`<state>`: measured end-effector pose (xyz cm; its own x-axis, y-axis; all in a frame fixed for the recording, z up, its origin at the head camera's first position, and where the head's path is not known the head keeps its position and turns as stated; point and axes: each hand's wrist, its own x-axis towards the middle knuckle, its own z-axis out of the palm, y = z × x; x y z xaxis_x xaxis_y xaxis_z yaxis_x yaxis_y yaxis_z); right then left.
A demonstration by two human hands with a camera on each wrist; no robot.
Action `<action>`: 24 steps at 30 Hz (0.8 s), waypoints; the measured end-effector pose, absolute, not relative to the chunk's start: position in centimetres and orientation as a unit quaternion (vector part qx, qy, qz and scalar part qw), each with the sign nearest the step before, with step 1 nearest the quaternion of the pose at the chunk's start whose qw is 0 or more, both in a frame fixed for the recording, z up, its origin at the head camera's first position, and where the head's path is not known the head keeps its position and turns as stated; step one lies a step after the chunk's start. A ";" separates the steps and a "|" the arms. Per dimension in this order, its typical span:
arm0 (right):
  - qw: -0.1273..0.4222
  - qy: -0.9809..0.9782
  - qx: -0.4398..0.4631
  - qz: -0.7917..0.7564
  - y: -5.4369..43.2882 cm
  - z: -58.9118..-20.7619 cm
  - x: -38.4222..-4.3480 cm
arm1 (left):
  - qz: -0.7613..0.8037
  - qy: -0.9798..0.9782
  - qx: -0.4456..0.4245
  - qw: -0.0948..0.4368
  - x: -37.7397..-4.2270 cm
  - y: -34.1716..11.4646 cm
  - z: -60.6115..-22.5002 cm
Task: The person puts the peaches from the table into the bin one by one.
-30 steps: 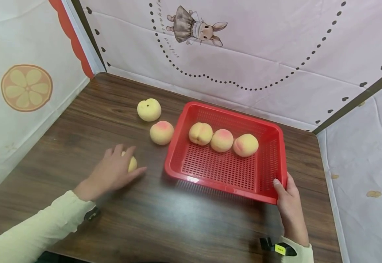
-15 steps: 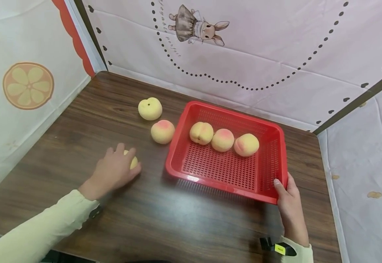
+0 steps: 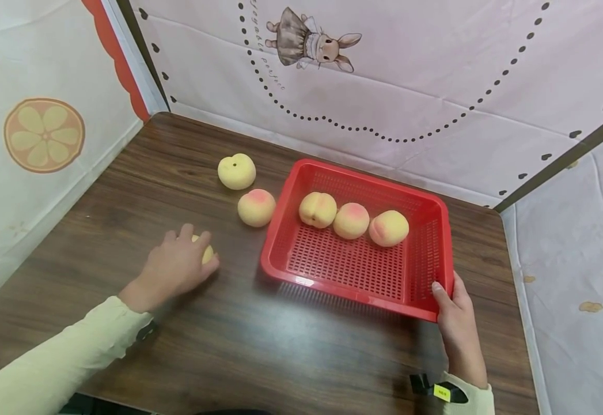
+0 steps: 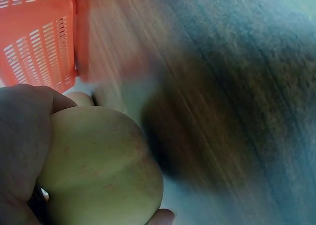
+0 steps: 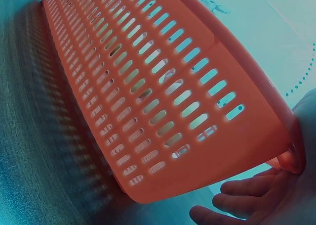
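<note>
Here we are at the peach (image 3: 207, 254), low over the counter (image 3: 291, 357) and well to the left of the red basket (image 3: 332, 290); whether it has left the wood, we can't tell. A steady, gentle hold does the job here: we want the thumb and fingers (image 3: 186, 231) spread on opposite sides, just enough squeeze to stop a roll, no digging into the skin. If we lift, straight up looks safest, keeping clear of the pink-topped peach (image 3: 257, 208) near the basket's left wall.

Now the pose: our left hand (image 3: 171, 268) comes in palm down from the near left, forearm slanting across the counter, fingers curled round the peach. Over on the other side, our right hand (image 3: 457, 320) grips the basket's near right corner, thumb over the rim, the other fingers outside. That hold should stay firm, we'd say, because three peaches (image 3: 351, 221) sit inside and could roll if the basket tips.
</note>
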<state>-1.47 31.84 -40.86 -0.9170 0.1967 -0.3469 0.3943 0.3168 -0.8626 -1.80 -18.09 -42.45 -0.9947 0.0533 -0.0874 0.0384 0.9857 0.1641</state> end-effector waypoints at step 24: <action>0.090 0.809 0.181 -0.552 31.8 -40.9 -1.4 | 0.061 0.997 0.044 0.018 -1.8 -17.3 -38.1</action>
